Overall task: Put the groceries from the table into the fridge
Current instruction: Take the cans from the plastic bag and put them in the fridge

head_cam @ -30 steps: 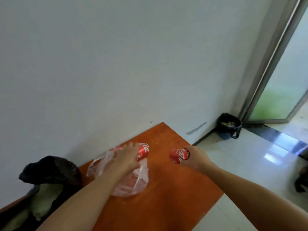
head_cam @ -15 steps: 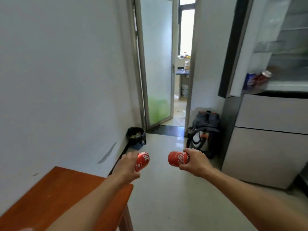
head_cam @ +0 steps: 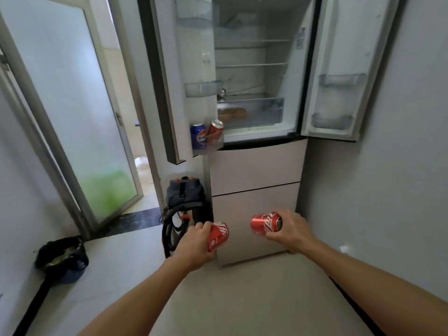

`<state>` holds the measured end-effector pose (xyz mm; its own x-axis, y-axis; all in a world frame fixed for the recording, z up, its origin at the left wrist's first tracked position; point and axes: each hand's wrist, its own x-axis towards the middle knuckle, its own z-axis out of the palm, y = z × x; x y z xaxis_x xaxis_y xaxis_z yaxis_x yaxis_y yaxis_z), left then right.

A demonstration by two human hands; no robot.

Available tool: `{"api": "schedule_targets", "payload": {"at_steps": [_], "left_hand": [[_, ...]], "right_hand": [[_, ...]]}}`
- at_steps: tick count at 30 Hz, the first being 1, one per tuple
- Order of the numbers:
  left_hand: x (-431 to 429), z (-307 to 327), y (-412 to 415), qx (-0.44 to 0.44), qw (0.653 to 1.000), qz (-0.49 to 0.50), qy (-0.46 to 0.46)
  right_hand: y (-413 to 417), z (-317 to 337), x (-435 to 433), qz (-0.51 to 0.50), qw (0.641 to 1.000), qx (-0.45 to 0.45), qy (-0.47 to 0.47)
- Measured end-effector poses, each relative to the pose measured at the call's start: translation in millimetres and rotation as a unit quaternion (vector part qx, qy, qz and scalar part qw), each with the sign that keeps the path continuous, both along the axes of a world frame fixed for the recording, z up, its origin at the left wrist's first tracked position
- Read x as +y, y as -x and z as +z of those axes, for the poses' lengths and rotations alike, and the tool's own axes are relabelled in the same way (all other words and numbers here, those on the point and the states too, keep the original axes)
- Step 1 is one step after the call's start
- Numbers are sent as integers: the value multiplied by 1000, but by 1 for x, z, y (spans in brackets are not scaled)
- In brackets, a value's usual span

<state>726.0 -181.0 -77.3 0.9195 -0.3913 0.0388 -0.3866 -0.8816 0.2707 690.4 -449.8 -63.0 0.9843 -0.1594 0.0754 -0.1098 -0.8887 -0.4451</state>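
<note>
At 8 o'clock, a dark bin [head_cam: 63, 259] is sitting on the floor against the wall. At 10 o'clock, a frosted door [head_cam: 80, 117] is standing ajar. Just left of centre, a backpack [head_cam: 184, 197] is resting against the fridge's lower left side.

The left hand [head_cam: 195, 246] is curling its fingers round 1 red can, the left can [head_cam: 218, 236], gripping it tilted, upper end toward 1 o'clock. It is hanging in the air in front of the bottom drawer [head_cam: 257, 209].

At 12 o'clock, the fridge [head_cam: 254, 166] is standing with both upper doors swung wide. The lowest shelf of the left door [head_cam: 191, 69] is holding 2 cans side by side: a blue can [head_cam: 198, 136] standing upright and a shelf can [head_cam: 215, 132], red, leaning toward 1 o'clock. Inside, something brownish is lying in the clear bin [head_cam: 266, 110], too blurred to name.

The right hand [head_cam: 289, 230] is clamping its fingers on the right can [head_cam: 265, 223], also red, holding it nearly on its side. That can is level with the left can, near it but apart.

At 2 o'clock, the right door [head_cam: 339, 69] is showing 2 clear shelves.
</note>
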Motion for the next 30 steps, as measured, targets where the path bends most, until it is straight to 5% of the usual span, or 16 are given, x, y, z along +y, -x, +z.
{"api": "schedule_targets", "payload": {"at_steps": [14, 30], "left_hand": [[-230, 49, -248, -18, 975, -211, 69], [-478, 134, -419, -127, 930, -242, 247]], "right_hand": [[-147, 57, -199, -215, 970, -112, -10], [-312, 134, -390, -282, 915, -288, -14]]}}
